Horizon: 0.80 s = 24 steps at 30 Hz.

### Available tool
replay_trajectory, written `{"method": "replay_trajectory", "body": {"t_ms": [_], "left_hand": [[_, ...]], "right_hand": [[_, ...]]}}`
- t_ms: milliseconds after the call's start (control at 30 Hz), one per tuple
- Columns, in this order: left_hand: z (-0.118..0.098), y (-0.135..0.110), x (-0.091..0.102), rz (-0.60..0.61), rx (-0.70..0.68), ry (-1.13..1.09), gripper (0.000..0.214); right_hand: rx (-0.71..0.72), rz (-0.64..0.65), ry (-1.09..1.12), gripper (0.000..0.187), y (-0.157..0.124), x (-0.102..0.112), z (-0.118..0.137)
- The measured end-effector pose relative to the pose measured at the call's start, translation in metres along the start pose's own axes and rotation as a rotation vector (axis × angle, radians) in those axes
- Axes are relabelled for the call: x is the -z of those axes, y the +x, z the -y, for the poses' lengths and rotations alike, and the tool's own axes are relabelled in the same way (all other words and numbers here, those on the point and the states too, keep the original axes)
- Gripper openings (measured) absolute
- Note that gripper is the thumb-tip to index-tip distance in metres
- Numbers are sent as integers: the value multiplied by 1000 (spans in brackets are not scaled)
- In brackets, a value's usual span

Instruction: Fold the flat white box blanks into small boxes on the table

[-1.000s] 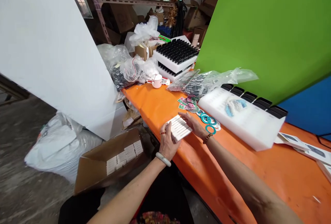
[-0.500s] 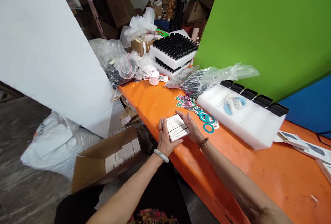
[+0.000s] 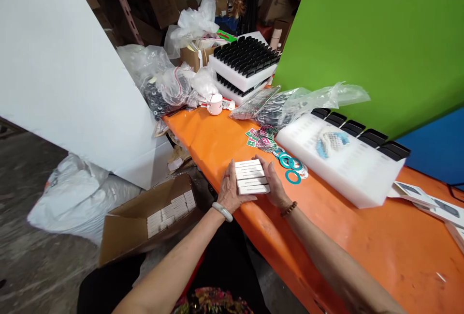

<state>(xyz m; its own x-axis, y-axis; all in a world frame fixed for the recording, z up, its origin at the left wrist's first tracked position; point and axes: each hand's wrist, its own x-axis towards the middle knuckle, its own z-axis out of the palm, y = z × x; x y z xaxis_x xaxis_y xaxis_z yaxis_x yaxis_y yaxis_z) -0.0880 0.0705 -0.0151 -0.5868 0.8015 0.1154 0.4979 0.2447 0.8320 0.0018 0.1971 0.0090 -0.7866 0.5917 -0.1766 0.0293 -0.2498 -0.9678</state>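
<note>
Several small white boxes point(image 3: 251, 176) stand side by side in a row at the near edge of the orange table point(image 3: 203, 144). My left hand point(image 3: 229, 192) grips the row from the left, its thumb along the near side. From the right, my right hand point(image 3: 276, 184) is pressed against the other end, so the boxes sit between both palms. Fine dark print runs along each box. Just beyond my right hand lie teal rings point(image 3: 293, 176) and a fan of printed pink and green cards point(image 3: 261, 139).
Below the table at left, an open carton point(image 3: 123, 236) contains more white boxes point(image 3: 170, 215). A white foam block point(image 3: 340, 173) with black pieces and a glove point(image 3: 331, 142) stands at right. Farther back are a mug point(image 3: 214, 104), plastic bags point(image 3: 170, 86) and stacked foam trays point(image 3: 242, 74).
The row of white boxes has turned in my hands and now sits straighter towards me. My right hand has moved slightly right and nearer. The view has shifted a little.
</note>
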Motion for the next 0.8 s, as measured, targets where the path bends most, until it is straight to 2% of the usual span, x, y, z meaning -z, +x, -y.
{"method": "replay_trajectory", "body": {"t_ms": [100, 167, 267, 367, 467, 567, 633, 700, 800], "left_hand": [[1, 1, 0, 9, -4, 21, 122], [2, 2, 2, 32, -12, 33, 120], [5, 3, 4, 43, -42, 38, 118], [8, 6, 3, 12, -88, 26, 117], [9, 8, 1, 0, -107, 12, 116], [9, 5, 4, -5, -102, 14, 114], [9, -4, 12, -35, -134, 10, 112], [13, -19, 28, -86, -188, 7, 109], [27, -49, 65, -159, -228, 41, 104]], "right_hand": [[45, 66, -127, 63, -1, 9, 3], [130, 164, -373, 68, 1, 18, 13], [315, 354, -829, 85, 5, 24, 35], [468, 568, -1178, 92, 12, 16, 54], [520, 694, -1377, 87, 18, 2, 61], [548, 693, -1467, 84, 18, -10, 58], [595, 663, -1474, 84, 13, -21, 53], [659, 635, -1456, 85, 8, -38, 46], [735, 626, -1421, 87, -1, -81, 35]]}}
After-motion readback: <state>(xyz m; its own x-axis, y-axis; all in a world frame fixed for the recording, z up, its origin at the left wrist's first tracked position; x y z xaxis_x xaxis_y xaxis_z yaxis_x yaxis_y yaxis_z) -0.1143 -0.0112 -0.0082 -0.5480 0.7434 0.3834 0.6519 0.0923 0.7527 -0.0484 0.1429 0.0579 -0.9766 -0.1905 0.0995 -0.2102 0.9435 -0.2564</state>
